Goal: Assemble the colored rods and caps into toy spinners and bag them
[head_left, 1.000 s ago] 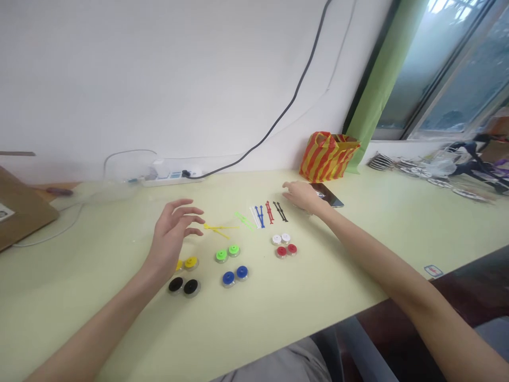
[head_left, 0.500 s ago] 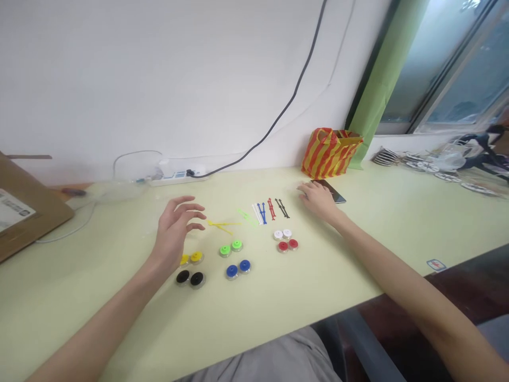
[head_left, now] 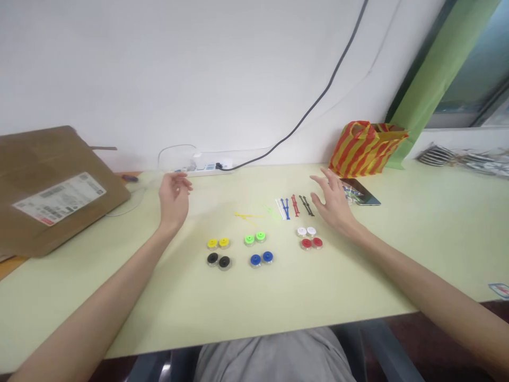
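Note:
My left hand [head_left: 174,199] is held over the table's left part, fingers apart and curled, holding nothing. My right hand [head_left: 332,199] is spread beside the black arrow-shaped pieces [head_left: 306,206], with nothing in it. Red [head_left: 295,205], blue [head_left: 285,208], white [head_left: 280,208], green [head_left: 272,212] and yellow pieces [head_left: 247,215] lie in a row to their left. Nearer the front are pairs of round discs: yellow [head_left: 224,242], black [head_left: 225,262], green [head_left: 260,236], blue [head_left: 268,257], white [head_left: 311,232] and red [head_left: 317,243].
A cardboard box [head_left: 59,185] sits at the left, near a power strip [head_left: 209,168] against the wall. Behind my right hand are a striped bag [head_left: 363,151] and a dark flat device [head_left: 362,192]. Stacked discs [head_left: 436,155] stand at the far right.
The view has turned left, showing more of the box. My left hand has moved left, away from the discs and yellow pieces. My right hand has come off the dark device, its fingers spread.

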A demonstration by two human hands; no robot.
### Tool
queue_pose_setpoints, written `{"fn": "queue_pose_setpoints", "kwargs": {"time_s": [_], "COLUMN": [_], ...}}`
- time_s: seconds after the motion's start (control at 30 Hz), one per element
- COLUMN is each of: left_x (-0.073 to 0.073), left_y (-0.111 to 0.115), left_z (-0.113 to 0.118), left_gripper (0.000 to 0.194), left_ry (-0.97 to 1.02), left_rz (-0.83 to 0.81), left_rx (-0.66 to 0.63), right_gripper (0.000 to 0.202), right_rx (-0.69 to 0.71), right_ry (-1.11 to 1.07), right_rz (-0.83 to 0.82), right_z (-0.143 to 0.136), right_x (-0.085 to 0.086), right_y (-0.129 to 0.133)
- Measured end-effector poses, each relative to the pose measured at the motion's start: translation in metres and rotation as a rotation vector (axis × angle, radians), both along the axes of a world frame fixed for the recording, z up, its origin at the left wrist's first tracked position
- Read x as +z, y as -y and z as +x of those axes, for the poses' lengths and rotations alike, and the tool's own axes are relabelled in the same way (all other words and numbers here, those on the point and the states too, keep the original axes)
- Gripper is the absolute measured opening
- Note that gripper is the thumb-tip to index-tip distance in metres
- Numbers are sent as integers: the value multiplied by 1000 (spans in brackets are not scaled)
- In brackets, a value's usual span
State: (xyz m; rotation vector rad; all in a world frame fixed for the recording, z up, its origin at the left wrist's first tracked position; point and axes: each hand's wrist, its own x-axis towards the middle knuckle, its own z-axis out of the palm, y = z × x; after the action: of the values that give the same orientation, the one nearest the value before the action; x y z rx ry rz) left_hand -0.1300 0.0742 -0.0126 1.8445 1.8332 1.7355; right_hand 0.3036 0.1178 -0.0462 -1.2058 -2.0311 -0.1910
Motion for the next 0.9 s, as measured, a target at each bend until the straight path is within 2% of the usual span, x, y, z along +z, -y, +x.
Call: {"fn": "queue_pose_setpoints", "kwargs": {"time_s": [0.07, 0.17, 0.3, 0.4, 0.47, 0.57, 0.77, 0.9], "left_x": [-6, -21, -37, -40, -39, -37, -31, -31], "left_y": [-8, -11, -1, 8, 12, 12, 9, 9], "left_z": [-20, -35, -32, -28, -27, -30, -38, -42], "left_gripper": [34, 53, 58, 63, 66, 64, 64, 65], "left_ry": [-84, -197, -334, -537, -646, -687, -627, -616], "left_rz": [-132, -319, -536, -669, -697, -696, -671, -659], "left_rx": [0, -52, -208, -306, -319, -320, -346, -313], "right_gripper": [47, 47, 48, 49, 49, 48, 51, 51], "right_rx": [45, 67, 98, 120, 127, 127, 113, 43], "right_ry": [21, 57, 68, 50, 44, 46, 55, 74], "right_rz": [-32, -86, -128, -134, -143, -168, -192, -183], "right_z": [-8, -14, -10, -6, -4, -4, -4, 1], "right_x": [-5, -13, -21, -22, -21, -19, -22, -25], "right_y": [4, 4, -3, -7, -8, -7, -9, -15]}}
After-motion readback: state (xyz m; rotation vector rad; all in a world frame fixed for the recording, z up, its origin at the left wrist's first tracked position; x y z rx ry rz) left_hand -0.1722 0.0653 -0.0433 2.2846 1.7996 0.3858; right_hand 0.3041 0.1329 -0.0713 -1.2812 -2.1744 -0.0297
